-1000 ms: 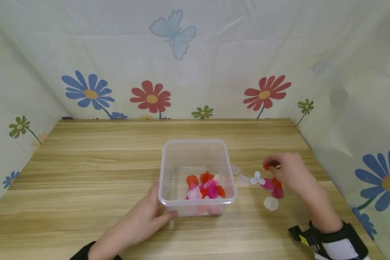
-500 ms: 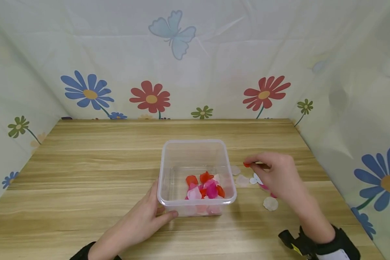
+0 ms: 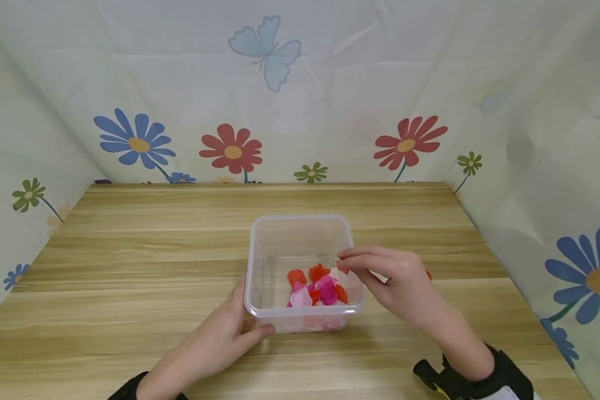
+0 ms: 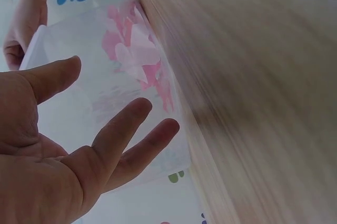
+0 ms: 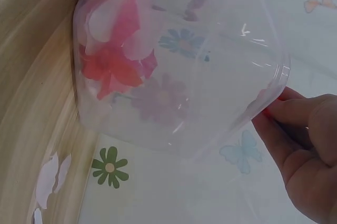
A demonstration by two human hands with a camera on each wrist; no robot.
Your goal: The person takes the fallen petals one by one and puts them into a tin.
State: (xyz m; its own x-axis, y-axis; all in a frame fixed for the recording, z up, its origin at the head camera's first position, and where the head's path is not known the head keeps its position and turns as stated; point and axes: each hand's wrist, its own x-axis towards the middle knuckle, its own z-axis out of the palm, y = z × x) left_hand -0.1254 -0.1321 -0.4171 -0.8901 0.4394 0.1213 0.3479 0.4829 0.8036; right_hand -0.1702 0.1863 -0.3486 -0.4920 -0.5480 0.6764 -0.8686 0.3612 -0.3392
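Note:
A clear plastic box [image 3: 302,312] stands uncovered on the wooden table, with red, pink and white petals [image 3: 326,290] heaped inside. My left hand [image 3: 220,339] rests against its near left corner; in the left wrist view the fingers [image 4: 124,126] lie fairly straight along the clear wall. At the right rim, my right hand [image 3: 405,283] pinches a small red petal [image 5: 267,112] between thumb and fingertips. The head view shows those fingertips just over the box's edge, and the hand hides most of the loose petals behind it.
Pale petals [image 5: 48,179] lie on the table beside the box in the right wrist view. A bit of red petal [image 3: 429,275] shows past the right hand. Flower-printed sheeting [image 3: 330,100] walls the table at the back and both sides.
My right hand has moved left from the loose petals to the box's right rim, carrying the red petal. The left hand and box have stayed about where they were.

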